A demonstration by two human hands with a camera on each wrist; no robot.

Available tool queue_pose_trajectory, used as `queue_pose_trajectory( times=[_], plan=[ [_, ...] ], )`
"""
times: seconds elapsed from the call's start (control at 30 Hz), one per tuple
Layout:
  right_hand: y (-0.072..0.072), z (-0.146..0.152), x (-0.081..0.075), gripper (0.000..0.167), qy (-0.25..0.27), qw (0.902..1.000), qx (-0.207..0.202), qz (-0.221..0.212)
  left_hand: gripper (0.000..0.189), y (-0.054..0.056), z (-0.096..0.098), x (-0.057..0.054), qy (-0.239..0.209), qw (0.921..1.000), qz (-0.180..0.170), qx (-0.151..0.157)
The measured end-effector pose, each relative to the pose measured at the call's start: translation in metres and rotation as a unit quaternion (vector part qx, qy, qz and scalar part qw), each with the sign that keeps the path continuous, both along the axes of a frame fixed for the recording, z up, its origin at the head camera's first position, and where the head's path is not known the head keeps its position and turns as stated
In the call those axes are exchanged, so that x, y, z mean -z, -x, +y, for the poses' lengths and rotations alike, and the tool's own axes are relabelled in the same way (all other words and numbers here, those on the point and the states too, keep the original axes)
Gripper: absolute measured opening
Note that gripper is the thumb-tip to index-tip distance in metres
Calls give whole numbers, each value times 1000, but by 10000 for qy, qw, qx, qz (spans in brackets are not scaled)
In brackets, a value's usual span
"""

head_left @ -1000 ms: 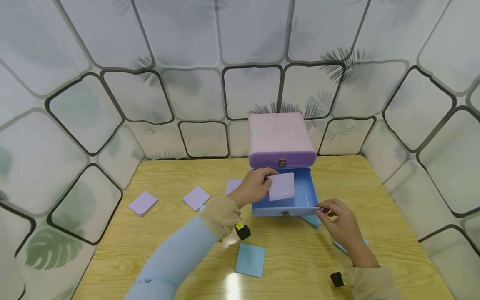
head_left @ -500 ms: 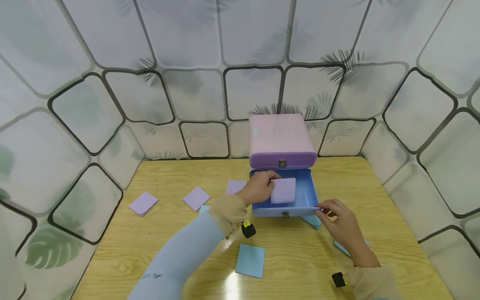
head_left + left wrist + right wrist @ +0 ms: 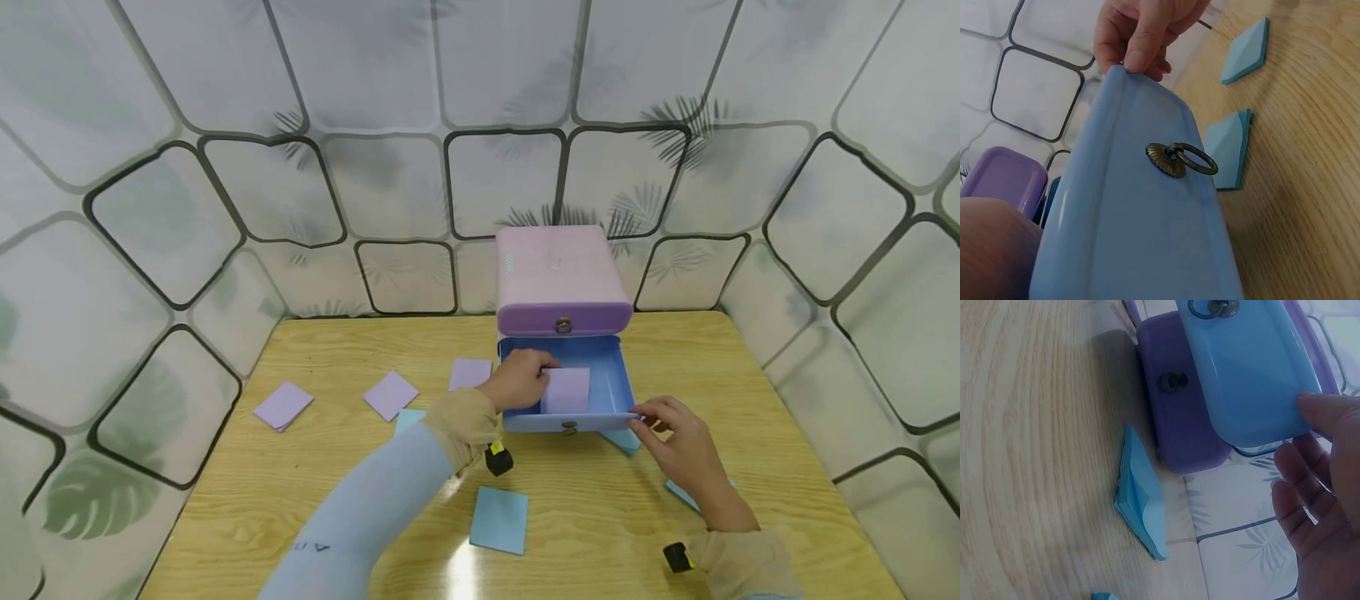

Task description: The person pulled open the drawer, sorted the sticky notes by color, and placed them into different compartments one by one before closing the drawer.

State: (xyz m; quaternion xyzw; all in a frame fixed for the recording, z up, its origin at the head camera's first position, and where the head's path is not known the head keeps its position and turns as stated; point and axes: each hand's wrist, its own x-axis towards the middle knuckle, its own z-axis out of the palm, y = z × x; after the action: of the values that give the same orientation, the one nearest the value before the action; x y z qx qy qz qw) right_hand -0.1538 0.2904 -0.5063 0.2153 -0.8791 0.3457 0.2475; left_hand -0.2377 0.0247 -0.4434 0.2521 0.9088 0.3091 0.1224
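A: Δ vs. 1 s ago: L hand (image 3: 519,379) lower, its lilac sticky-note pad (image 3: 566,392) now down in blue drawer (image 3: 536,423). R hand (image 3: 678,437) approx. same spot.

B: Noted. Table, L to R?

A: On wood-grain table (image 3: 337,500): far-L lilac pad (image 3: 282,406), tilted lilac square (image 3: 391,396), lt-blue pad (image 3: 407,419) partly behind L sleeve (image 3: 459,425), lilac note (image 3: 471,373) just L of drawer.

B: Ctr.?

A: Front ctr., turquoise pad (image 3: 499,521), flat. L hand pinches its pad's L edge; pad vs. drawer floor contact, can't tell. Pink-topped cabinet (image 3: 558,262) at back; brass ring pull (image 3: 1169,160) on drawer front.

B: R?

A: Blue pad (image 3: 624,442) partly hidden below drawer. R hand grips drawer's front R corner, thumb outside. Another blue pad (image 3: 681,495) by R wrist, partly covered.
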Motion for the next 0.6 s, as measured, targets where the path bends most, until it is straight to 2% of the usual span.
queue_pose_trajectory(
  times=[0.33, 0.6],
  plan=[
    [1, -1, 0, 23, -19, 10000, 12, -21, 28, -1, 3, -1, 889, 9946, 475, 237],
    [2, -1, 2, 23, 27, 10000, 2, 13, 31, 3, 6, 0, 1441, 9874, 547, 362]
  ],
)
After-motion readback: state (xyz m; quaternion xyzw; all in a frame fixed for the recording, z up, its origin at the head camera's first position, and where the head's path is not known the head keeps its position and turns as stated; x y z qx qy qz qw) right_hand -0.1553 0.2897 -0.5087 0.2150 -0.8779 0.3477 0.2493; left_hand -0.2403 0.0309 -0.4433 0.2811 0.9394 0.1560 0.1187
